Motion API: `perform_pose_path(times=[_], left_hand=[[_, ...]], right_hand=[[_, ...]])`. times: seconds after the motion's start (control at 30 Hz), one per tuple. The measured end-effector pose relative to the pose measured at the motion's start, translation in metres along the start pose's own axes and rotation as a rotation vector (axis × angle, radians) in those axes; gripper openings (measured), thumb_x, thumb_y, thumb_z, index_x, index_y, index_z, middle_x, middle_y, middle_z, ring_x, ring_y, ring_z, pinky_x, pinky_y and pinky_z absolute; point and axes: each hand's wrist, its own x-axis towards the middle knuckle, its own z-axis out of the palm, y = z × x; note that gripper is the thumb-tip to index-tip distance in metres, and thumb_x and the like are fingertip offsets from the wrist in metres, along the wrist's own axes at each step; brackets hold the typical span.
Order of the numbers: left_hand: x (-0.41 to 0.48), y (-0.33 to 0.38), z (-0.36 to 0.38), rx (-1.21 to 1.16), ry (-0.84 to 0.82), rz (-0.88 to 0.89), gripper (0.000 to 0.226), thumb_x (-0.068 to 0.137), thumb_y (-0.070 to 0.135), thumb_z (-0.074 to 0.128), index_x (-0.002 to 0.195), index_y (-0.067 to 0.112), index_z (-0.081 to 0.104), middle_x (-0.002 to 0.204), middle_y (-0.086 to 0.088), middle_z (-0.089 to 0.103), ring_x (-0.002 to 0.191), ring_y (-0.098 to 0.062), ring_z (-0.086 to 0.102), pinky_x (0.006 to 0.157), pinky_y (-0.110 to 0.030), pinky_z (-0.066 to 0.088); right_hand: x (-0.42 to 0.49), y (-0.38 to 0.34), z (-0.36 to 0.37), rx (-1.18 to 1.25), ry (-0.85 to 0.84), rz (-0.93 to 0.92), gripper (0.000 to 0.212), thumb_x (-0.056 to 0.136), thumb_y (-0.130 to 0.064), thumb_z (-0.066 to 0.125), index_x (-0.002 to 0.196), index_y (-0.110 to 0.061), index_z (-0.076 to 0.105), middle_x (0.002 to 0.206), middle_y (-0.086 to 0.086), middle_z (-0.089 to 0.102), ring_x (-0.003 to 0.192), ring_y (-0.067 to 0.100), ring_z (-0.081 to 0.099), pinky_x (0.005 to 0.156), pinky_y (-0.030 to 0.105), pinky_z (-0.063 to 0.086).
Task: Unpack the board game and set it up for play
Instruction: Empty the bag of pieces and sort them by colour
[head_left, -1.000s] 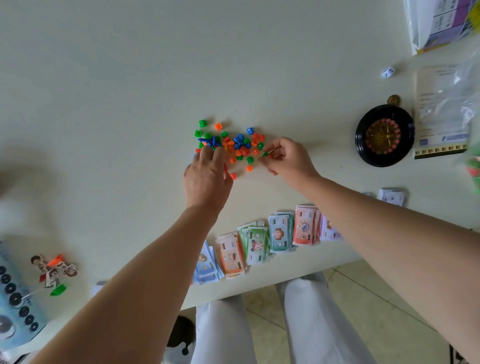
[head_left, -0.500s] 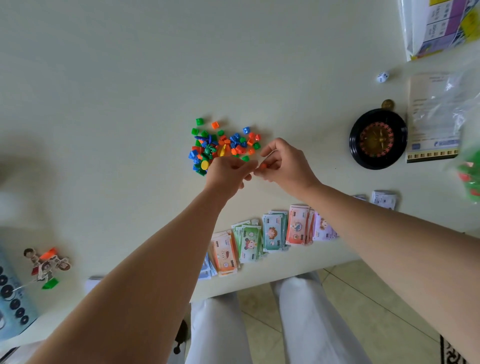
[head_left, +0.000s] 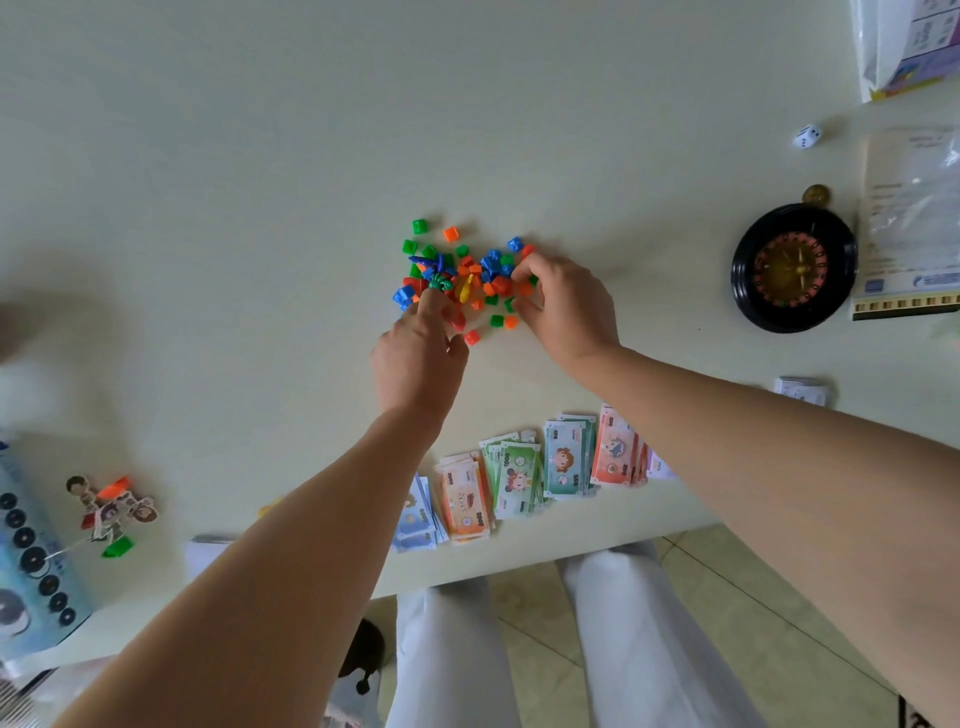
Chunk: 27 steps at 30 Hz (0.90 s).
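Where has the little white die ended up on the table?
In the head view the white die lies alone at the table's far right, beyond the black roulette wheel and the gold coin, just left of the plastic-wrapped papers.

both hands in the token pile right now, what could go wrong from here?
1. The left hand and right hand work the loose pile of small plastic pieces from both sides; outliers like the green piece could get flicked further away.
2. The forearms hang over the banknote stacks near the table edge; pulling back could sweep notes onto the floor.
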Motion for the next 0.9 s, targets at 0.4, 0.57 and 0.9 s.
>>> perform_pose_path(times=[0.4,0.57,0.9], left_hand=[[0.002,0.005,0.009,0.169,0.075,0.185,0.021,0.077,0.009,0.064,0.098,0.013,0.063,0.086,-0.006,0.066,0.060,-0.033,0.058,0.052,-0.027,0.031],[0.004,0.016,0.015,0.180,0.040,0.232,0.023,0.077,0.019,0.065,0.099,0.015,0.061,0.087,-0.003,0.066,0.064,-0.030,0.061,0.052,-0.027,0.033],[0.012,0.017,0.026,0.172,0.084,0.267,0.017,0.070,0.014,0.076,0.082,0.013,0.065,0.074,-0.004,0.066,0.057,-0.030,0.061,0.049,-0.025,0.032]], right_hand=[[-0.005,0.017,-0.009,-0.111,-0.052,-0.094,0.018,0.084,-0.018,0.067,0.101,-0.016,0.062,0.075,-0.012,0.042,0.075,0.027,0.061,0.061,0.026,0.032],[-0.003,0.016,-0.010,-0.079,-0.026,-0.099,0.028,0.086,-0.029,0.067,0.107,-0.014,0.059,0.070,-0.010,0.047,0.063,0.019,0.048,0.059,0.027,0.036],[0.000,0.020,-0.009,-0.069,-0.051,-0.097,0.021,0.085,-0.022,0.066,0.104,-0.015,0.061,0.074,-0.003,0.054,0.069,0.024,0.055,0.061,0.026,0.033]])
